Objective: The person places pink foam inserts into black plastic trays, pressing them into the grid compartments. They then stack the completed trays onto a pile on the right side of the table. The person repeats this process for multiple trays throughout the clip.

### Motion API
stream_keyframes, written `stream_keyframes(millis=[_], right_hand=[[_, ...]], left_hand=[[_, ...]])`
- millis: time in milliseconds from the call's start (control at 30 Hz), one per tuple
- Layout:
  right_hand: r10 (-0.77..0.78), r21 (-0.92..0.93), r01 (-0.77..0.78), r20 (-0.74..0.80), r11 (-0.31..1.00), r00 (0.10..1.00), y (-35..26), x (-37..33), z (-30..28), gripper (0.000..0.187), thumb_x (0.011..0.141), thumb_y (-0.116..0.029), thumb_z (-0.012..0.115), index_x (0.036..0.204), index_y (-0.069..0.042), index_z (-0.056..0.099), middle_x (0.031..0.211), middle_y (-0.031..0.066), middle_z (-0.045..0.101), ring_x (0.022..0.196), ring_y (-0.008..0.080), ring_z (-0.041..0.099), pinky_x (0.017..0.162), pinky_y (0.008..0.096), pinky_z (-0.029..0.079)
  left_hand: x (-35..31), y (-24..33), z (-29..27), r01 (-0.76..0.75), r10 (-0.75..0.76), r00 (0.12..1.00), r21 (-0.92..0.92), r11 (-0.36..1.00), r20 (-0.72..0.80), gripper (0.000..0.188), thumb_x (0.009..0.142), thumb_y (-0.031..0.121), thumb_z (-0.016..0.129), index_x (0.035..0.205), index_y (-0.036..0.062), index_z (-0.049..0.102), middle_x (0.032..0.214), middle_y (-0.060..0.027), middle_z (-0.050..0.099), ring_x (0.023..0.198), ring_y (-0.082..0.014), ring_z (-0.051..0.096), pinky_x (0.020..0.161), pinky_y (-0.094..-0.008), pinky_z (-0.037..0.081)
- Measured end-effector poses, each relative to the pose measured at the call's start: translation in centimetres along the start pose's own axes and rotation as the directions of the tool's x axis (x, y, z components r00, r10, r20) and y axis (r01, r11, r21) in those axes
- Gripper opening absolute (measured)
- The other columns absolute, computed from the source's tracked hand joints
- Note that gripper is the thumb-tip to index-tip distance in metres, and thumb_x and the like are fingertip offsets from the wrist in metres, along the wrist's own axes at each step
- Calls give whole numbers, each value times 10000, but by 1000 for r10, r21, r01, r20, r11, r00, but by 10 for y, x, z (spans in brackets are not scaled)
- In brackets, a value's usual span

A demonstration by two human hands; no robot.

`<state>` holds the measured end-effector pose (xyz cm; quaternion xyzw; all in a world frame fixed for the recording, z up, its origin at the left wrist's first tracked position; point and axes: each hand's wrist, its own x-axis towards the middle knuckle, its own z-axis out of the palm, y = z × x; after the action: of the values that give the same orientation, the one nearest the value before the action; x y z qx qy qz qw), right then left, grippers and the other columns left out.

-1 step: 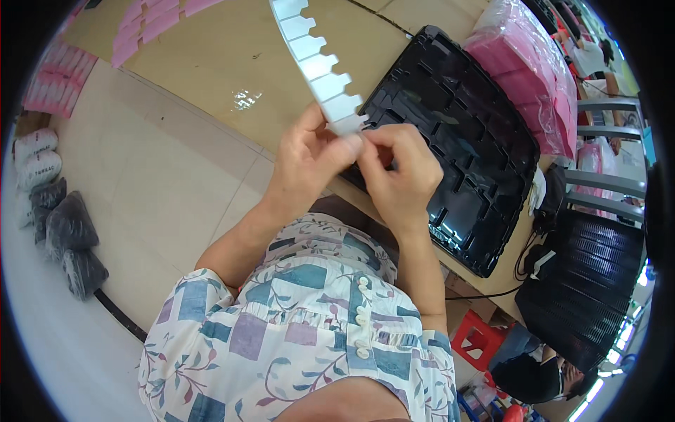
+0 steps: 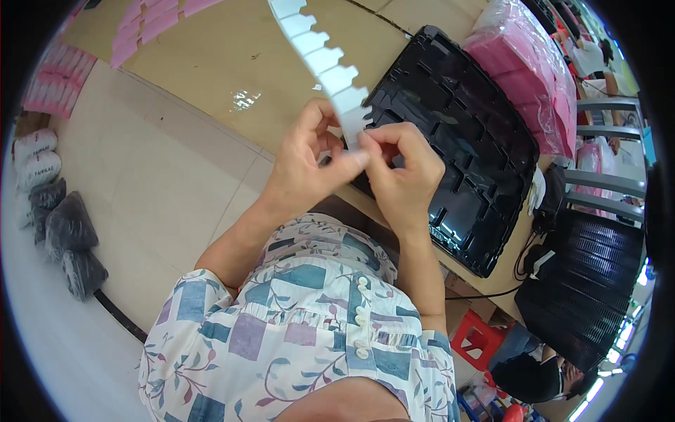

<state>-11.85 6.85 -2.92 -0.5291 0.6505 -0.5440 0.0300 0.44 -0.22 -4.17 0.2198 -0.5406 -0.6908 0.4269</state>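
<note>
Both hands meet at the lower end of a long white notched strip (image 2: 325, 62), which is divided by cross lines into tabbed segments. It rises up and to the left, past the top edge of the picture. My right hand (image 2: 406, 167) pinches the strip's lower end between thumb and index finger. My left hand (image 2: 304, 156) is curled about the same end, its fingers at the strip's left side and its blurred thumb reaching across to the right fingertips. Under and beyond my right hand lies a large black moulded plastic tray (image 2: 450, 133) with raised ribs, on the tan table (image 2: 211, 77).
A pink stack wrapped in clear plastic (image 2: 524, 67) stands beyond the tray. Pink tabbed strips (image 2: 160, 21) lie at the table's far left. Dark plastic bags (image 2: 72, 224) rest on the floor at left. At right are stacked black ribbed trays (image 2: 583, 281) and a red stool (image 2: 479, 340).
The strip's lower part has swung slightly right and stands a little steeper. My left thumb has shifted right and down, and a gap has opened between it and the left fingers.
</note>
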Motion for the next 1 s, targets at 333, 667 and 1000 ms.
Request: stream_keyframes(millis=[333, 667, 1000], right_hand=[[-325, -310, 299, -34, 903, 945, -5, -1, 0, 142, 706, 25, 747, 747, -60, 640, 669, 55, 587, 531, 216, 567, 479, 293, 457], [353, -94, -344, 380, 934, 855, 15, 27, -74, 89, 869, -89, 668, 852, -2, 659, 735, 36, 632, 653, 100, 592, 602, 259, 451], [255, -394, -7, 583, 919, 772, 13, 31, -52, 162, 832, -197, 689, 817, -37, 672, 817, 117, 644, 799, 311, 648, 684, 426, 495]], left_hand=[[6, -18, -5, -584, 546, 751, 761, 284, 372, 433, 808, -14, 677, 1200, 1, 493, 930, -167, 610, 767, -253, 623, 696, -367, 511], [7, 14, -60, 353, -290, 922, -249, 902, 256, 155, 889, 26, 618, 1042, 2, 604, 957, -78, 621, 792, -148, 610, 662, -307, 519], [-3, 5, -22, 391, -356, 918, -260, 883, 174, 107, 931, 78, 599, 988, -6, 635, 963, -93, 616, 844, -164, 629, 795, -338, 555]])
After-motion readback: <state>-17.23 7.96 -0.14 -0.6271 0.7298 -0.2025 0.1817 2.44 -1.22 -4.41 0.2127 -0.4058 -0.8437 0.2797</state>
